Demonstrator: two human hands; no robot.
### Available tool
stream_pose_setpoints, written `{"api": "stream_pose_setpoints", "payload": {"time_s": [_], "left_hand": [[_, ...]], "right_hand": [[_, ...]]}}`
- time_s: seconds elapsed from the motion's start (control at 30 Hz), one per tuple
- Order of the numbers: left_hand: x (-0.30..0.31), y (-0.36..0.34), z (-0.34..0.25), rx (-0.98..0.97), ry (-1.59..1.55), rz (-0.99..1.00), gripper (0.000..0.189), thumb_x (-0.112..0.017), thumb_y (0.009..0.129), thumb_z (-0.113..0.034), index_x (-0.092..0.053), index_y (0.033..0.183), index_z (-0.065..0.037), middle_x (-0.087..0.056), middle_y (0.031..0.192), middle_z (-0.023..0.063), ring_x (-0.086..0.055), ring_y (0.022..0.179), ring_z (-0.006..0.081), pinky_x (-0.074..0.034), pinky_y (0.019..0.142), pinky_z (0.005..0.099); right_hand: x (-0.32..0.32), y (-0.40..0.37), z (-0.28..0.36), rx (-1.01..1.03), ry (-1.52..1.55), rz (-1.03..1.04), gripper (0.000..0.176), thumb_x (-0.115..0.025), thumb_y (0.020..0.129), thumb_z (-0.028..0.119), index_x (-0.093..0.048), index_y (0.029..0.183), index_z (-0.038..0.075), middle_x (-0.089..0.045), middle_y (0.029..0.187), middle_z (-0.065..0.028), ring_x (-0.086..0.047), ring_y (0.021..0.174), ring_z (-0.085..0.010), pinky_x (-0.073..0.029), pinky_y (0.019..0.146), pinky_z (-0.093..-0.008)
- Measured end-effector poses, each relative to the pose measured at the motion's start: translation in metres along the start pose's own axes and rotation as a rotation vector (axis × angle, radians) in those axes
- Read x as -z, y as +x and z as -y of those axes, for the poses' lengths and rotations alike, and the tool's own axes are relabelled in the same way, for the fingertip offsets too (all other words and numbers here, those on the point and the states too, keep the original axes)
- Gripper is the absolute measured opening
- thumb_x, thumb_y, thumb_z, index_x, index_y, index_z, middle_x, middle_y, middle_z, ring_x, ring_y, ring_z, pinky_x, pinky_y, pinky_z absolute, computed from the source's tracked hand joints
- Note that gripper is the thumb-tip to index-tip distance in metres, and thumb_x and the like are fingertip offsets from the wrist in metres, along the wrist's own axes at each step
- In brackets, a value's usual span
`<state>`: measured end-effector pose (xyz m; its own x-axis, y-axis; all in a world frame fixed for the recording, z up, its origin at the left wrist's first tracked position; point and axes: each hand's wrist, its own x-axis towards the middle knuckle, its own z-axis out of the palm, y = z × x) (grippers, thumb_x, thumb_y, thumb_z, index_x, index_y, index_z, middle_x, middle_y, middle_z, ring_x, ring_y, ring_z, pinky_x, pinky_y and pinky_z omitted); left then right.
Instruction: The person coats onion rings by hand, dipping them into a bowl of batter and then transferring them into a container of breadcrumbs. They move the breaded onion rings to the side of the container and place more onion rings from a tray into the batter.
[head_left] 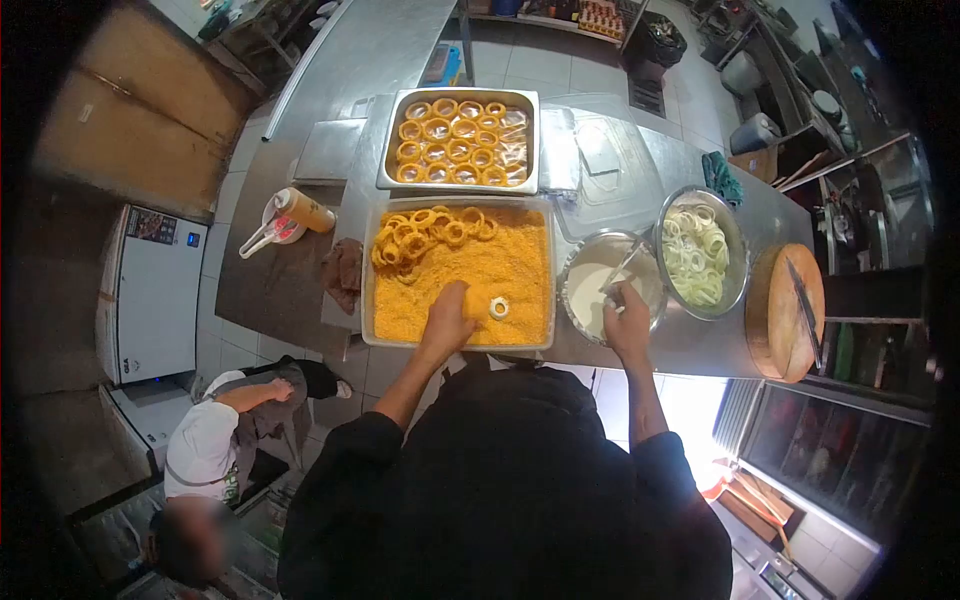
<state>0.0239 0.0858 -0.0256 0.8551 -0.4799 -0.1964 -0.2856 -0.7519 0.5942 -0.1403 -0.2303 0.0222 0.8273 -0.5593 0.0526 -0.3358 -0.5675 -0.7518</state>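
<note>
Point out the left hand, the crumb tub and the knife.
Left hand (449, 318): head view, back of the hand.
Crumb tub (551, 270): head view, right rim.
Knife (803, 305): head view, middle of its length.

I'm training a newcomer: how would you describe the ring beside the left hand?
On the metal table, find the rectangular tub of orange crumbs. Just right of the left hand lies a small ring. It is mostly white, unlike the orange rings heaped at the tub's far side.

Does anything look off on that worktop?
Mainly the knife: one end seems to jut past the edge of the round board. A brown cloth also lies crumpled beside the crumb tub; no spill stands out.
</note>
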Motion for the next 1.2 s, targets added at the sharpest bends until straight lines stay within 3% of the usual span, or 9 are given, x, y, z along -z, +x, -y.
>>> {"api": "stream_pose_setpoints", "payload": {"time_s": [0.17, 0.27, 0.37, 0.6, 0.77, 0.9, 0.97, 1.1, 1.2], "left_hand": [[0.018, 0.008, -0.031, -0.309, -0.174, 0.113, 0.076, -0.094, 0.071, -0.026, -0.059, 0.134, -0.004, -0.061, 0.120, 0.0220, -0.060, 0.116, 0.0451, -0.052, 0.098, 0.0499], [0.027, 0.006, -0.051, -0.280, 0.126, 0.010, 0.079, -0.093, 0.075, -0.038, -0.059, 0.139, -0.006, -0.060, 0.122, 0.0225, -0.059, 0.118, 0.0460, -0.051, 0.101, 0.0510], [0.011, 0.013, -0.047, -0.252, 0.020, 0.060, 0.082, -0.090, 0.078, -0.047, -0.060, 0.141, -0.003, -0.064, 0.123, 0.0236, -0.059, 0.123, 0.0430, -0.047, 0.109, 0.0519], [-0.020, 0.018, -0.047, -0.203, -0.169, 0.205, 0.075, -0.088, 0.082, -0.043, -0.062, 0.139, -0.002, -0.064, 0.140, 0.0267, -0.061, 0.130, 0.0410, -0.048, 0.110, 0.0494], [-0.006, 0.019, -0.049, -0.119, -0.413, 0.318, 0.059, -0.092, 0.081, -0.027, -0.067, 0.127, 0.000, -0.074, 0.118, 0.0205, -0.071, 0.113, 0.0319, -0.056, 0.097, 0.0402], [0.033, 0.012, -0.071, -0.257, -0.514, 0.178, 0.056, -0.093, 0.080, -0.022, -0.068, 0.125, -0.001, -0.073, 0.120, 0.0168, -0.071, 0.113, 0.0281, -0.057, 0.095, 0.0377], [0.051, 0.009, -0.077, -0.450, -0.369, 0.061, 0.062, -0.093, 0.080, -0.024, -0.065, 0.131, -0.004, -0.071, 0.123, 0.0158, -0.072, 0.110, 0.0326, -0.059, 0.090, 0.0416], [0.058, 0.007, -0.067, -0.345, -0.365, 0.078, 0.069, -0.095, 0.077, -0.028, -0.063, 0.134, -0.006, -0.068, 0.125, 0.0130, -0.068, 0.117, 0.0320, -0.057, 0.095, 0.0442], [0.050, -0.003, -0.058, -0.354, 0.021, -0.012, 0.081, -0.097, 0.074, -0.028, -0.057, 0.141, -0.006, -0.062, 0.132, 0.0159, -0.062, 0.122, 0.0343, -0.053, 0.101, 0.0486]], "right_hand": [[-0.008, -0.001, 0.011, -0.014, -0.085, 0.015, 0.023, -0.065, 0.090, 0.006, -0.066, 0.113, 0.007, -0.075, 0.105, -0.0177, -0.073, 0.101, -0.0393, -0.056, 0.088, -0.0480], [-0.007, -0.002, 0.009, -0.010, -0.106, 0.024, 0.025, -0.067, 0.089, 0.007, -0.066, 0.114, 0.009, -0.075, 0.106, -0.0169, -0.073, 0.101, -0.0395, -0.056, 0.087, -0.0492], [-0.008, -0.002, 0.006, -0.011, -0.114, 0.012, 0.027, -0.068, 0.088, 0.009, -0.066, 0.115, 0.010, -0.075, 0.105, -0.0160, -0.073, 0.101, -0.0393, -0.056, 0.086, -0.0492], [-0.003, -0.001, 0.017, -0.082, -0.103, 0.040, 0.026, -0.068, 0.088, 0.011, -0.067, 0.113, 0.010, -0.075, 0.102, -0.0155, -0.073, 0.097, -0.0387, -0.056, 0.084, -0.0492], [-0.004, -0.001, 0.016, -0.041, -0.095, -0.012, 0.025, -0.066, 0.087, 0.010, -0.067, 0.112, 0.011, -0.075, 0.100, -0.0163, -0.073, 0.092, -0.0392, -0.056, 0.081, -0.0490], [-0.003, -0.002, 0.020, -0.055, -0.092, -0.016, 0.024, -0.066, 0.088, 0.010, -0.068, 0.112, 0.011, -0.075, 0.098, -0.0167, -0.073, 0.092, -0.0395, -0.056, 0.081, -0.0488], [-0.003, -0.002, 0.020, -0.071, -0.099, -0.010, 0.024, -0.067, 0.088, 0.010, -0.068, 0.112, 0.011, -0.075, 0.098, -0.0171, -0.073, 0.092, -0.0396, -0.056, 0.081, -0.0485], [-0.004, -0.003, 0.020, -0.062, -0.096, -0.018, 0.023, -0.067, 0.088, 0.011, -0.069, 0.112, 0.011, -0.076, 0.099, -0.0174, -0.074, 0.092, -0.0395, -0.056, 0.081, -0.0485], [-0.003, -0.002, 0.020, -0.077, -0.118, -0.001, 0.022, -0.067, 0.089, 0.011, -0.069, 0.111, 0.010, -0.076, 0.100, -0.0176, -0.074, 0.092, -0.0392, -0.056, 0.080, -0.0484]]}}
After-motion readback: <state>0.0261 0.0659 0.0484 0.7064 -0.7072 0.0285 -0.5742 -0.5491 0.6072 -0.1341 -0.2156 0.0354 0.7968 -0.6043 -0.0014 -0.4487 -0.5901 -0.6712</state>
